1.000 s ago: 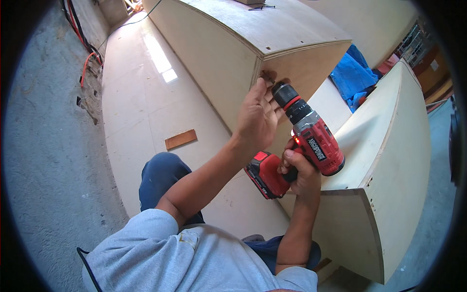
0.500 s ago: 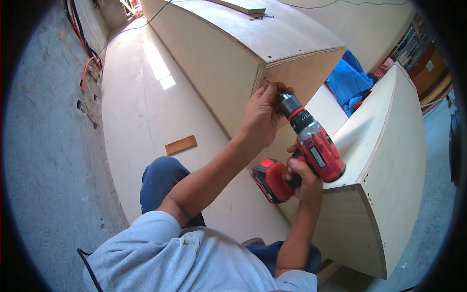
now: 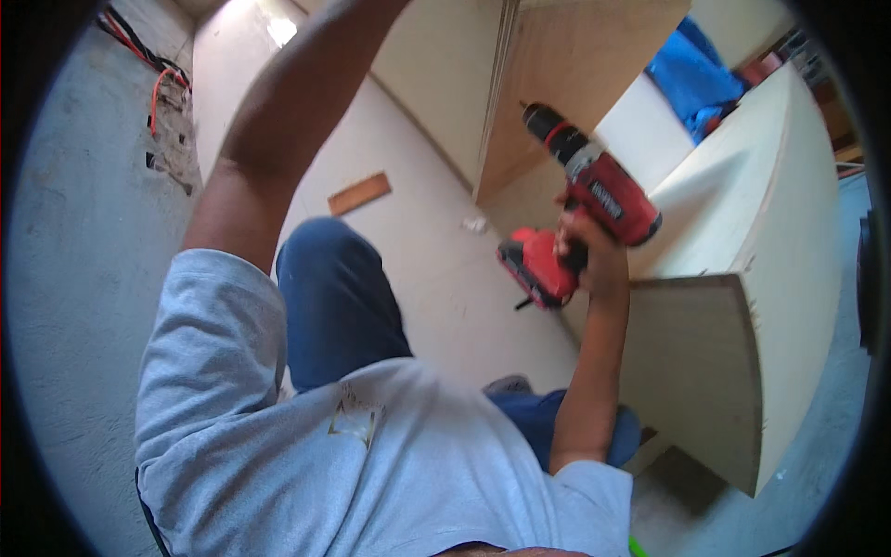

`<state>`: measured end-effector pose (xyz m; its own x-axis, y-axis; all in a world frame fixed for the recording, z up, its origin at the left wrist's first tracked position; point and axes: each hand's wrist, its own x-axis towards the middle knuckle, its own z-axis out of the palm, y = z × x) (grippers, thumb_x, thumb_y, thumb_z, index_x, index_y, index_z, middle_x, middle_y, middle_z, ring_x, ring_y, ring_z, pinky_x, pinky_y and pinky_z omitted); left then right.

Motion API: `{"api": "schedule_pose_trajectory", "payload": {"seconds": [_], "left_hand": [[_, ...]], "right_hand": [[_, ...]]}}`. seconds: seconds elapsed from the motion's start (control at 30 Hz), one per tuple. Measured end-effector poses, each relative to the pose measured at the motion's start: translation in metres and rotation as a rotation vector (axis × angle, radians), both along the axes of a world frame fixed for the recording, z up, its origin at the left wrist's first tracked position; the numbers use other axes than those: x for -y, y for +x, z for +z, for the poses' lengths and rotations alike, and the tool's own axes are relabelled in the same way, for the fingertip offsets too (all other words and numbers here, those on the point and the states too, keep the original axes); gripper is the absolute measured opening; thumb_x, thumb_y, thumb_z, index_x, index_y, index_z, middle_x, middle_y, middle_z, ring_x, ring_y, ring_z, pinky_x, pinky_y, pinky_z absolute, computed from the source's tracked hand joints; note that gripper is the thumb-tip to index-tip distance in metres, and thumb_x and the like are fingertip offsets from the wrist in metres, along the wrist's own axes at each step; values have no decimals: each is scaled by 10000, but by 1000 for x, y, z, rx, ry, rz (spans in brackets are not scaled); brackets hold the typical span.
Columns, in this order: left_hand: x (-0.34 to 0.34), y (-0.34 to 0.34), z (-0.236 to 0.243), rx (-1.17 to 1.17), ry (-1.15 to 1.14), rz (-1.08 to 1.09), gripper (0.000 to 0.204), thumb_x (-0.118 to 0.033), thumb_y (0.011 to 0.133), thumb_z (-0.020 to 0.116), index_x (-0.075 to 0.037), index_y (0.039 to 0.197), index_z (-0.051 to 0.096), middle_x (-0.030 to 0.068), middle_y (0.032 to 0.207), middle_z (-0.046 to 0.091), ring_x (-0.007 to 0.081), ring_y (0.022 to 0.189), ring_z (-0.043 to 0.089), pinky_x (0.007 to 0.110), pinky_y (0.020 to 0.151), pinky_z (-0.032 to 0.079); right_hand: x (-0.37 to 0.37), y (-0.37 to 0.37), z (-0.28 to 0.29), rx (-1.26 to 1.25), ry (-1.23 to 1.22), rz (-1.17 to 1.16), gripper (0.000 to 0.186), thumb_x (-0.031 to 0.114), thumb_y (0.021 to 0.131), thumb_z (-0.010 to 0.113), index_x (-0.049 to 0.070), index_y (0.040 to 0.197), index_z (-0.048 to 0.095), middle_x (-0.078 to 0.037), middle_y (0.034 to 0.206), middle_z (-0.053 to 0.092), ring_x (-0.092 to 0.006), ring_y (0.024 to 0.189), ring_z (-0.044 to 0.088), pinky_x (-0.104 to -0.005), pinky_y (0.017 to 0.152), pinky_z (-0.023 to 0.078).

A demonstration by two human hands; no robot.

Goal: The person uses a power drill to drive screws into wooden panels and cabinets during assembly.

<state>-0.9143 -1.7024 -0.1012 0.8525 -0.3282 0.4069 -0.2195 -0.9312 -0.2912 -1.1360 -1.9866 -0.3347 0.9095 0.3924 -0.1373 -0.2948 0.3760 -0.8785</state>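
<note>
My right hand (image 3: 590, 249) is closed around the grip of a red and black cordless drill (image 3: 613, 200). The drill tilts up and to the left, and a short bit shows at its chuck. Its tip points toward the plywood end face (image 3: 575, 70) of a large wooden box; whether it touches is hard to tell. The red battery (image 3: 540, 267) hangs below my right hand. My left forearm (image 3: 302, 93) stretches up past the top edge of the picture, so my left hand is out of sight.
A small brown wood strip (image 3: 360, 193) lies on the pale panel (image 3: 445, 306) beside my knee. A curved plywood piece (image 3: 789, 204) stands at the right. Blue plastic sheeting (image 3: 691, 79) lies behind it. Red and black cables (image 3: 139, 42) run along the grey wall at the left.
My left hand has left the drill's tip and reached up out of the picture. The view has shifted, and my right hand still holds the drill, now higher in the picture.
</note>
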Motion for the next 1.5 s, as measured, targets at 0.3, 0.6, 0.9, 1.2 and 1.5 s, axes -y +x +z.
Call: {"api": "schedule_pose_trajectory", "payload": {"seconds": [0.3, 0.6, 0.9, 1.2, 1.5], "left_hand": [[39, -174, -160, 231, -1413, -418, 177, -195, 958, 657, -24, 915, 644, -1, 796, 617, 100, 716, 539, 277, 645, 442], [89, -177, -304, -725, -2339, 175, 274, -273, 1013, 523, -37, 1143, 568, 119, 1075, 629, 243, 1002, 614, 413, 889, 489], [73, -153, -304, -745, -2622, 200, 203, -161, 1013, 513, -11, 1146, 548, 162, 1085, 642, 284, 1018, 638, 465, 920, 532], [75, -155, -312, -703, -2567, 112, 220, -194, 1037, 478, -14, 1131, 564, 132, 1088, 641, 260, 1019, 638, 440, 944, 532], [78, -182, -324, -754, -2524, 300, 244, -230, 1000, 525, -34, 1134, 580, 110, 1035, 664, 244, 977, 636, 399, 902, 512]], "right_hand": [[-18, -39, -151, -430, 375, -115, 325, 128, 835, 625, 56, 1141, 544, -24, 667, 492, -146, 540, 491, -320, 564, 461], [-45, -39, -130, -284, 389, -59, 221, 105, 841, 609, 26, 1045, 573, -32, 664, 519, -138, 532, 509, -299, 543, 456], [-48, -16, -122, -185, 321, -93, 240, 87, 813, 611, 12, 1039, 582, -30, 642, 529, -135, 507, 510, -276, 512, 464], [-52, -15, -119, -253, 353, -95, 191, 81, 806, 635, 30, 983, 582, -28, 638, 532, -131, 506, 512, -287, 517, 474], [-46, -14, -111, -363, 330, -18, 170, 136, 849, 646, 76, 986, 566, -13, 658, 533, -131, 537, 521, -304, 555, 462]]}}
